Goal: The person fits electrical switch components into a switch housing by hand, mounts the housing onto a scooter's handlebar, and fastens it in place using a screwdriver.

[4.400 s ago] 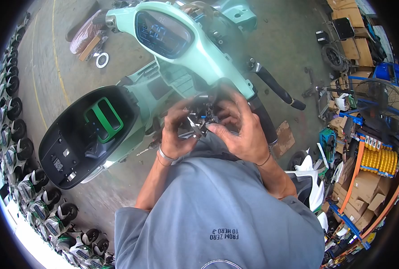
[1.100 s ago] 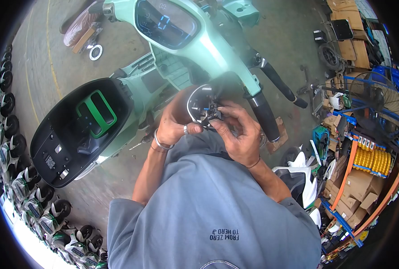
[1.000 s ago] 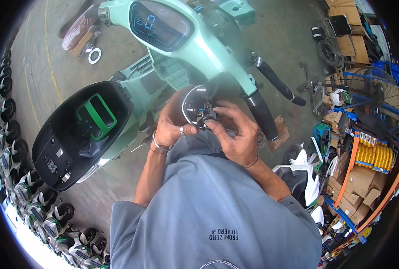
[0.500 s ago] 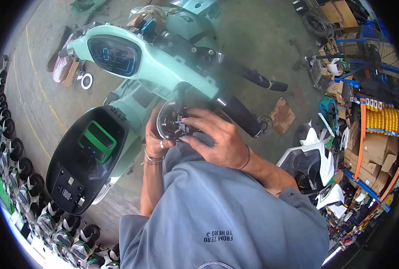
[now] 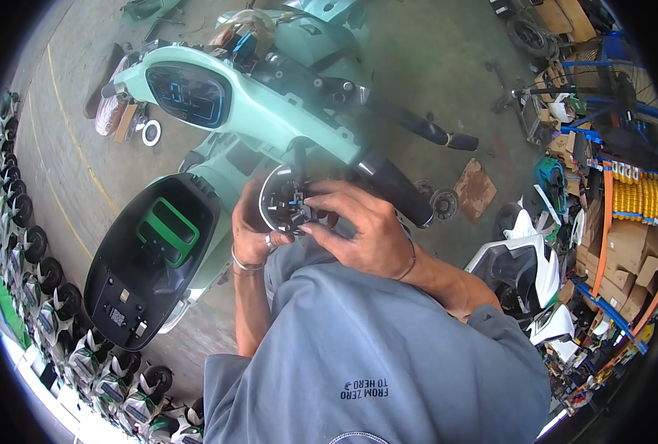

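My left hand [image 5: 251, 233] is wrapped round the side of a round black housing [image 5: 277, 198] with a bright, shiny rim. Its open side faces me and shows black parts and a small blue piece inside. Fingers and thumb of my right hand [image 5: 362, 237] pinch a small black part at the housing's right side; its exact kind is hidden by the fingertips. The housing is just below the mint-green handlebar cover [image 5: 270, 111] of a scooter, whose lit display [image 5: 188, 95] faces up. A black handlebar grip [image 5: 395, 192] lies just beyond my right hand.
The scooter's black seat-shaped tray [image 5: 155, 263] with a green frame is at left. White fairing parts [image 5: 521, 266] stand at right, before shelves with cardboard boxes [image 5: 617, 251]. Rows of scooters [image 5: 70, 303] line the far left. A brown cardboard piece [image 5: 474, 190] lies on the floor.
The whole view has shifted slightly. Both hands stay on the round housing, and the right fingers have moved only a little against it.
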Demonstrator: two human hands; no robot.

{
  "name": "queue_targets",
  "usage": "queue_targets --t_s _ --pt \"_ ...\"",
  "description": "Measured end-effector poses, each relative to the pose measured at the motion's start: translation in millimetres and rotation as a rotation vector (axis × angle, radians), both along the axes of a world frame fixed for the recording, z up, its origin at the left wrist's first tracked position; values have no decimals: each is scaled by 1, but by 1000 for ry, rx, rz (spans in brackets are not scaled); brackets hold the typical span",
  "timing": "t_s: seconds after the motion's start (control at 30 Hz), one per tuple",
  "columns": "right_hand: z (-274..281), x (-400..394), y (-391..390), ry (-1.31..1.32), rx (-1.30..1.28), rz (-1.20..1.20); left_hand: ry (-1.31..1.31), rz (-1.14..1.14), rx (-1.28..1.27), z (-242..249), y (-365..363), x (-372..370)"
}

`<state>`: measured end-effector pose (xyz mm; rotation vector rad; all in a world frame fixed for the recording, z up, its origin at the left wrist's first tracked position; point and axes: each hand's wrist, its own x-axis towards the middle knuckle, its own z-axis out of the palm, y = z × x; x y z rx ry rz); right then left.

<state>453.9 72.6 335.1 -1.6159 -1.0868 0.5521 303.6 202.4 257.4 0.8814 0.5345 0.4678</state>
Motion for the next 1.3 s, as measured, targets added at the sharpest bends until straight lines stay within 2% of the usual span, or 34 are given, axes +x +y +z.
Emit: queue_targets --t_s 0.13,0.33,0.4,0.5,0.73,0.77,1.03,1.1,1.23,1.3 --pt "-2 4 0 34 -19 50 -11 2 26 6 0 0" --pt "1 7 2 -88 -51 102 15 -21 83 7 -4 4" --pt "1 3 2 29 -97 52 23 -27 73 3 -5 3" --pt "1 7 2 -86 -58 78 12 -50 95 -3 -5 1" --pt "-2 5 -1 -135 -55 78 -40 -59 84 4 -5 3" --pt "-3 5 -1 -160 -43 70 53 -38 68 10 -6 4" --pt "-10 -1 -5 -108 -56 59 17 -22 19 17 -6 7" --pt "-13 -3 -5 39 -66 43 15 -11 23 16 -7 6" --pt "-14 -2 -5 111 -100 51 13 5 40 15 -7 5" --pt "-8 -4 -2 326 -140 33 0 8 59 8 -8 4"
